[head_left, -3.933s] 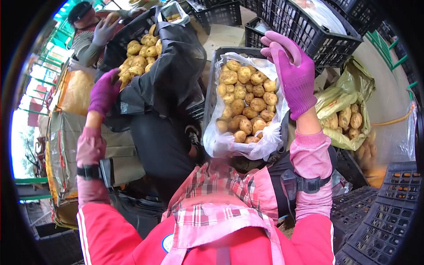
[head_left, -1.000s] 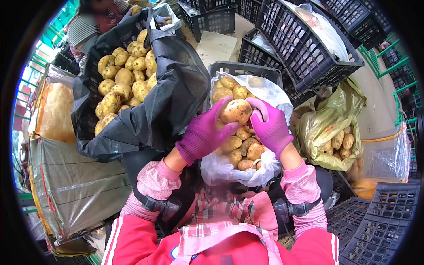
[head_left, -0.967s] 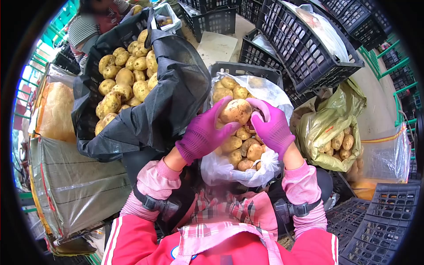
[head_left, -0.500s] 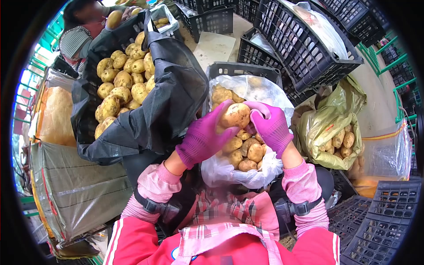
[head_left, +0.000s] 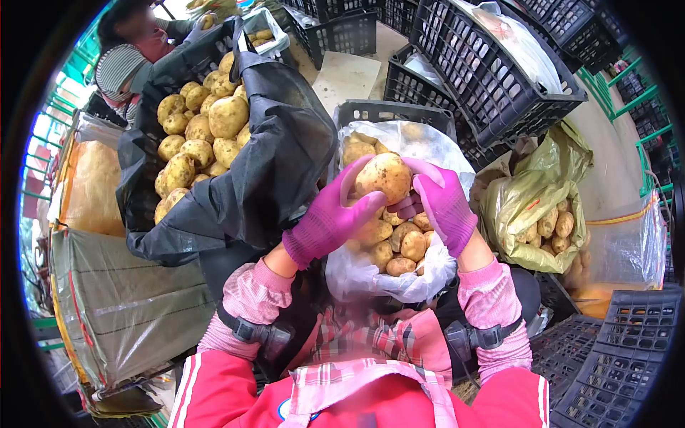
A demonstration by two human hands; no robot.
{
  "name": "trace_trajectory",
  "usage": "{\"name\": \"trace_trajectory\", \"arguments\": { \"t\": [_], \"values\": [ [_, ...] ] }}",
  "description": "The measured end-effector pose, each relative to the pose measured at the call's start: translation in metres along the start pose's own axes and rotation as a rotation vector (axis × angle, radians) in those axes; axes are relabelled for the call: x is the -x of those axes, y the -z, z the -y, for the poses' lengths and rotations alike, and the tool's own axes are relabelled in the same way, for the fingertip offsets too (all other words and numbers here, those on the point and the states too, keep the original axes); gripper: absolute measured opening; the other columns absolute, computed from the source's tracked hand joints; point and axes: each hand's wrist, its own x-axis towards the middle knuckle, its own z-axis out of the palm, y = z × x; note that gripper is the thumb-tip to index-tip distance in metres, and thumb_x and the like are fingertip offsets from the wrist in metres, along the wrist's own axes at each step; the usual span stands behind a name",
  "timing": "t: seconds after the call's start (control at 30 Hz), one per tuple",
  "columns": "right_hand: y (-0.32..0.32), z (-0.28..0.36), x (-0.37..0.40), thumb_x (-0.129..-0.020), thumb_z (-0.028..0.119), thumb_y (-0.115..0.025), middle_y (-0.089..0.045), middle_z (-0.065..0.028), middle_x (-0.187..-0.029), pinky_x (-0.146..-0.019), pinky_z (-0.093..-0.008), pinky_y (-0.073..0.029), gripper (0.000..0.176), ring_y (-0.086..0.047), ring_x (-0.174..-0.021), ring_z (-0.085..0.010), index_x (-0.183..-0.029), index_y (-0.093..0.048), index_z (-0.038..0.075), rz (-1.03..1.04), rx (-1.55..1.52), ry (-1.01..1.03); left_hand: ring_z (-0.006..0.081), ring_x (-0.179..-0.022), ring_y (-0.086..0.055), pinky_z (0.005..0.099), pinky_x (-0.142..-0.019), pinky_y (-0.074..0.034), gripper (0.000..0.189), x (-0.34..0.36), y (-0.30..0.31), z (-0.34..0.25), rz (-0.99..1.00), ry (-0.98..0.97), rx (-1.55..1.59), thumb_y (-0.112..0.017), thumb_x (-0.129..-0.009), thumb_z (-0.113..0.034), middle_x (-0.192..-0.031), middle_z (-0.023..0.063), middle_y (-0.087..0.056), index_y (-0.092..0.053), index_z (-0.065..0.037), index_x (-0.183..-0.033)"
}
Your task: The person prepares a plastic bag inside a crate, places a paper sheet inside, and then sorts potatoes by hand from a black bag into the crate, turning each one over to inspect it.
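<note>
My left hand [head_left: 330, 220], in a purple knitted glove, curls its thumb and fingers around a large tan potato [head_left: 384, 178] with dark specks. From the other side, my right hand [head_left: 444, 205], gloved alike, touches the same potato with its fingers bent against it. The potato is held above a crate lined with a white plastic bag [head_left: 360, 279]. More potatoes [head_left: 401, 246] fill that bag beneath my hands. Part of the right fingers is hidden behind the potato and the right hand itself.
Left stands a black-lined crate [head_left: 275, 150] of potatoes, with a co-worker [head_left: 132, 64] behind it holding a potato. At right are a yellow-green bag of potatoes [head_left: 531, 203] and stacked black crates [head_left: 492, 78]. Black crates [head_left: 617, 364] lie at lower right.
The potato in my hands has shifted slightly and turned, and my right fingers have moved along it. A large potato now lies on the pile at left; the co-worker's hand has moved.
</note>
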Motion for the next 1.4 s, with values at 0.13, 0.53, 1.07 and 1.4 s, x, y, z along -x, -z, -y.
{"name": "trace_trajectory", "arguments": {
  "t": [0.13,0.53,1.07,1.4],
  "values": [
    [-0.004,-0.002,-0.002,-0.091,0.015,-0.064,-0.061,-0.0151,-0.123,-0.09,-0.0323,-0.055,0.05,-0.067,-0.103,-0.023,-0.136,-0.052,-0.001,-0.033,0.084,0.202,0.0179,-0.13,-0.045,0.0329,-0.109,-0.037,0.062,-0.005,0.0,-0.001,-0.005,-0.096,-0.031,-0.061,-0.099,-0.027,-0.136,0.0124,-0.053,-0.035,0.0,-0.149],
    [-0.006,-0.002,-0.001,-0.081,0.008,-0.072,-0.059,-0.0162,-0.134,-0.105,-0.033,-0.043,0.067,-0.057,-0.124,-0.0244,-0.142,-0.046,-0.001,-0.006,0.145,0.384,0.0187,-0.092,-0.067,0.0317,-0.083,-0.054,0.067,0.0,0.014,-0.037,0.176,0.27,0.523,-0.05,-0.101,-0.044,-0.128,0.0148,-0.055,-0.028,-0.003,-0.15],
    [0.002,0.007,0.009,-0.087,0.012,-0.064,-0.062,-0.0206,-0.128,-0.102,-0.0345,-0.045,0.056,-0.06,-0.12,-0.0265,-0.139,-0.049,-0.001,-0.022,0.367,0.481,0.0183,-0.1,-0.064,0.0335,-0.087,-0.053,0.07,-0.003,0.003,-0.029,0.198,0.156,0.522,-0.059,-0.098,-0.032,-0.131,0.0138,-0.053,-0.023,-0.006,-0.152],
    [0.001,0.027,0.019,-0.087,0.017,-0.067,-0.068,-0.0186,-0.109,-0.083,-0.0339,-0.052,0.067,-0.068,-0.087,-0.022,-0.147,-0.041,0.003,0.065,0.628,0.31,0.0187,-0.124,-0.051,0.0338,-0.104,-0.042,0.066,-0.004,0.014,-0.024,0.175,0.074,0.328,-0.062,-0.097,-0.022,-0.138,0.0132,-0.049,-0.029,-0.006,-0.151]
  ]
}}
